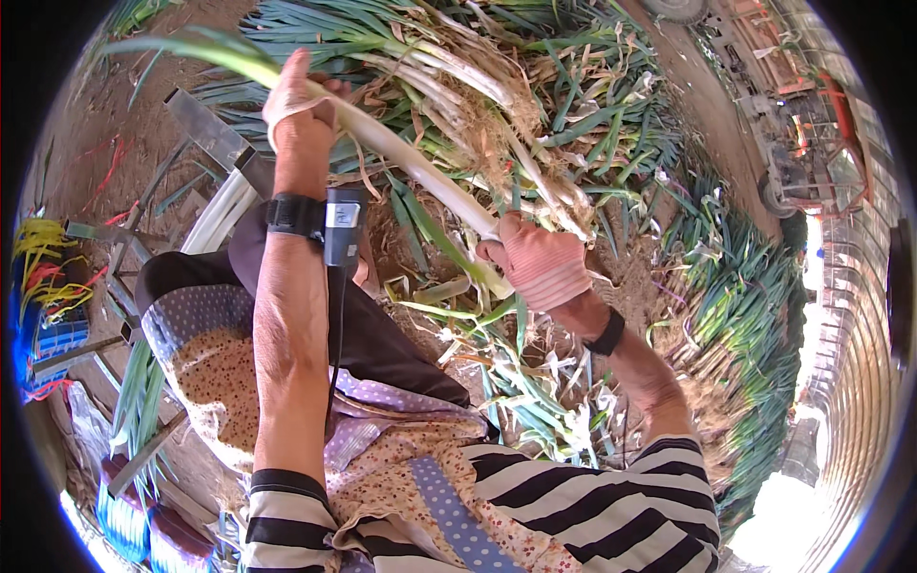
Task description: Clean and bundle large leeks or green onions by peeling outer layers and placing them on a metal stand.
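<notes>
In the head view, a long leek [406, 158] is stretching on a slant from the upper left of the frame to just right of centre. The left hand [304, 107] is clamping around it where white shank is turning to green leaf; the right hand [546, 263], in a ribbed pinkish glove, is closing on the pale lower end. Gripping it so far apart is probably steadying the stalk and sharing its weight. A green leaf strip [420, 224] is hanging below the shank; whether the right hand is pinching it, I cannot tell.

At upper centre, a leek pile [449, 86] is lying with most root ends toward the person, perhaps so that stalks are coming easily to hand. Peeled white leeks [220, 215] are resting beside a metal frame [210, 124] at left, seemingly sorted apart.

The shank is looking smooth, straight and cylindrical; the roots in the pile are fraying into dry, tan threads. Papery leaf scraps [564, 392] are curling on bare soil, and a dotted cotton apron [205, 382] is draping over the lap.
</notes>
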`<state>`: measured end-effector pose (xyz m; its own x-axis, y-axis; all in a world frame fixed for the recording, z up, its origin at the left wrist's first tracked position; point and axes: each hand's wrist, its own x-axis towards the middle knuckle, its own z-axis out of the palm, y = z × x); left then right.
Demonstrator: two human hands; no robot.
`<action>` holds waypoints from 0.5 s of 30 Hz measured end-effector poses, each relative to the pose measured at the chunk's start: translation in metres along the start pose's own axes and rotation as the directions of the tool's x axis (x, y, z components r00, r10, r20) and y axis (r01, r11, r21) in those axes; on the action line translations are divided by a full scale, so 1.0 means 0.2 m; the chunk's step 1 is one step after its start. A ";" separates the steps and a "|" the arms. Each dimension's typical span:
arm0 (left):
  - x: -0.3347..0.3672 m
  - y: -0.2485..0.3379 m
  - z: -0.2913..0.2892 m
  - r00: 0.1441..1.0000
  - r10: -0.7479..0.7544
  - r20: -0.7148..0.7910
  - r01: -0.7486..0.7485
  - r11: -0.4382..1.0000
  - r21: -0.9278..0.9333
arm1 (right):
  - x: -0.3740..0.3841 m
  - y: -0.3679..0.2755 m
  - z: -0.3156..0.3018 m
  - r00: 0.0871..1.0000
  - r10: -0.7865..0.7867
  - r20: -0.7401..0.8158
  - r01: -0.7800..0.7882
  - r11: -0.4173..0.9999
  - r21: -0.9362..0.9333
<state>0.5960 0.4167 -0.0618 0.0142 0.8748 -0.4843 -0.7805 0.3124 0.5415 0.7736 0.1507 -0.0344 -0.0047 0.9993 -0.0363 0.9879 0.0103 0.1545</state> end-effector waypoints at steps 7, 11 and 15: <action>-0.01 -0.11 0.03 0.995 0.016 0.095 -0.013 0.999 -0.035 | -0.13 -0.05 -0.14 0.948 -0.172 -0.268 0.212 0.969 0.130; 0.19 0.07 -0.11 0.965 0.152 0.212 -0.121 0.981 -0.153 | -0.58 -0.07 -0.19 0.981 -0.066 -0.180 0.102 0.974 0.204; 0.08 0.02 -0.04 0.909 0.218 0.354 -0.123 0.955 -0.271 | -1.03 0.09 -0.18 0.884 0.454 0.112 -0.460 0.801 0.382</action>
<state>0.5882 0.4300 -0.0723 0.0643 0.9948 -0.0789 -0.9163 0.0902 0.3901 0.7868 -0.0529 0.0112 0.4621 0.8839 -0.0721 0.8529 -0.4652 -0.2368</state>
